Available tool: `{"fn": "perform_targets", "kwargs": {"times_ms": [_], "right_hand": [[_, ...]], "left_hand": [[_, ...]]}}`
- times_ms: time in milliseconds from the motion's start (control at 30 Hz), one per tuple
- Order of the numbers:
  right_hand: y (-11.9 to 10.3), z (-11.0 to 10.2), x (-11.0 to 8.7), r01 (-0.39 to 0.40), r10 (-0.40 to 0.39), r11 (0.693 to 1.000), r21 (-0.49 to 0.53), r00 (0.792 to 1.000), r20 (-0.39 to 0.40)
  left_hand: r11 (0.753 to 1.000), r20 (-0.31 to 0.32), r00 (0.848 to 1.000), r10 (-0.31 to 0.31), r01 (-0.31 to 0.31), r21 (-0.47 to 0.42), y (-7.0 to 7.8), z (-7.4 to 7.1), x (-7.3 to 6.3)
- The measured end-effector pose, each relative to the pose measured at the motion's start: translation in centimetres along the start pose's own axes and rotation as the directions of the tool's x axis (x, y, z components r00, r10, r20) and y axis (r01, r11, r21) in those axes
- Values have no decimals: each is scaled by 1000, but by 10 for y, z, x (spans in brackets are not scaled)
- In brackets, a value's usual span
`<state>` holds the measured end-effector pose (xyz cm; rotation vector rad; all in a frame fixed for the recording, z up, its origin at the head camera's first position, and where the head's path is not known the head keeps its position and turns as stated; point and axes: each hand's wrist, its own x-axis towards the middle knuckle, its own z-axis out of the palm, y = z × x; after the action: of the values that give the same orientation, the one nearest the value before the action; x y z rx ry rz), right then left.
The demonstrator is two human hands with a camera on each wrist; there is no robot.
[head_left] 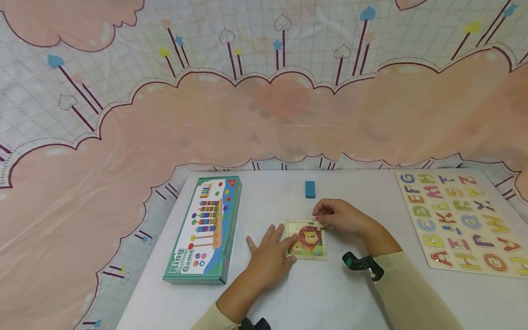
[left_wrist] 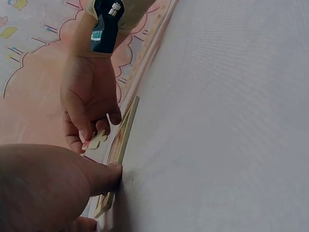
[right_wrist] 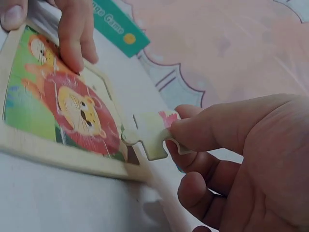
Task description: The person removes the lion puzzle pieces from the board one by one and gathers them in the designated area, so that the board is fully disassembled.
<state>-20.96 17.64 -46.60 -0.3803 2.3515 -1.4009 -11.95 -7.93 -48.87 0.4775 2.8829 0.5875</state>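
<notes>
Two bare hands are at the puzzle [head_left: 310,239], which lies flat near the middle of the table [head_left: 317,293] and shows a lion. The left hand [head_left: 268,262] has its fingers spread, the index finger touching the puzzle's left part and the thumb against its side. The right hand [head_left: 340,219] pinches a loose piece [right_wrist: 150,136] between thumb and fingers, holding it at the puzzle's far right corner. The piece is pale with a pink patch. Along the puzzle's far side a pale recess shows. A blue block [head_left: 310,189] sits near the table's far edge; a ring game box [head_left: 205,231] lies near its far left corner, and an alphabet board [head_left: 459,227] reaches its far right corner.
</notes>
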Motion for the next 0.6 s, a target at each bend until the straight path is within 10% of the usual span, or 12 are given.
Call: {"fn": "perform_targets", "kwargs": {"times_ms": [600], "right_hand": [[11,-9,-12,-96,86,991,-96,991,-103]], "left_hand": [[1000,-3,1000,7,-7,-8,0,0,0]]}}
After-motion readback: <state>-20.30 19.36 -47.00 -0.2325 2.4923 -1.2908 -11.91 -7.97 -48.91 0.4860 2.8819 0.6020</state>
